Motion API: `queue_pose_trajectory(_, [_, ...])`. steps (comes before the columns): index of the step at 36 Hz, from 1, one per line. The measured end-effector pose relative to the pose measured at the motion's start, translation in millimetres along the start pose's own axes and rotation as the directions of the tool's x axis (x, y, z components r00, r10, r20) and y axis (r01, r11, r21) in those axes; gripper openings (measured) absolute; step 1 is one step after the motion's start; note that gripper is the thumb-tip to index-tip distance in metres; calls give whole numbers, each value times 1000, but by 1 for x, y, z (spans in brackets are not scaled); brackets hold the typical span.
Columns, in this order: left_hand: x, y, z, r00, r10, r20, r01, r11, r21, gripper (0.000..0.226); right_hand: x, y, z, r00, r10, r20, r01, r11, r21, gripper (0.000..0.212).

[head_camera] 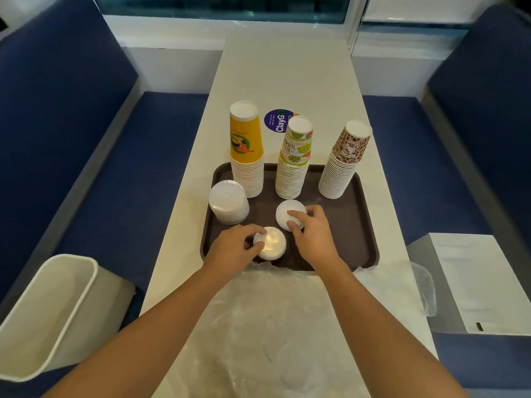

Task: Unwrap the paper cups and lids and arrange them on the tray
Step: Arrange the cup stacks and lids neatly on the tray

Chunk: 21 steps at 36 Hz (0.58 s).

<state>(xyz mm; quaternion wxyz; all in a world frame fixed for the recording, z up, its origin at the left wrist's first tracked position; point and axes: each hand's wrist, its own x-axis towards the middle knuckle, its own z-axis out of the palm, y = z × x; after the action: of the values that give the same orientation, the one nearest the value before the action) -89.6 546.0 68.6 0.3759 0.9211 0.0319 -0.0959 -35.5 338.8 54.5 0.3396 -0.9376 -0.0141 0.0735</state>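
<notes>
table [287, 81], long, white and smooth-topped, ran between blue padded benches [71, 116]. crinkled clear plastic wrap [273, 326] lay flat on its near end, reaching the tray's near edge. dark brown tray [353, 225], a rounded rectangle with a raised rim and a matte surface, sat mid-table. three paper cup stacks stood upside down along its far side: a yellow cartoon stack [246, 150] at left, a lime-print stack [294, 162] in the middle and a leopard-print stack [343, 165] at right, each tapered with ribbed white rims. a tall pile of translucent round lids [228, 202] stood at the tray's left edge. left hand [232, 248] curled thumb and fingers round a low glossy lid pile [271, 244] near the tray's front. right hand [311, 234] pinched a white lid pile [284, 214] just beyond it, fingertips on top, thumb at its rim.
</notes>
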Motion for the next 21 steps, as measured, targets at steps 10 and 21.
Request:
queue_pose_trajectory(10, [4,16,2,1000,-23,-20,21,997,-71,33,2,-3,-1,992,-111,-62,110,994,-14,33])
queue_pose_trajectory(21, [48,50,-11,965,242,101,-260,936,238,41,-51,-6,4,916,-390,91,400,886,-234,41])
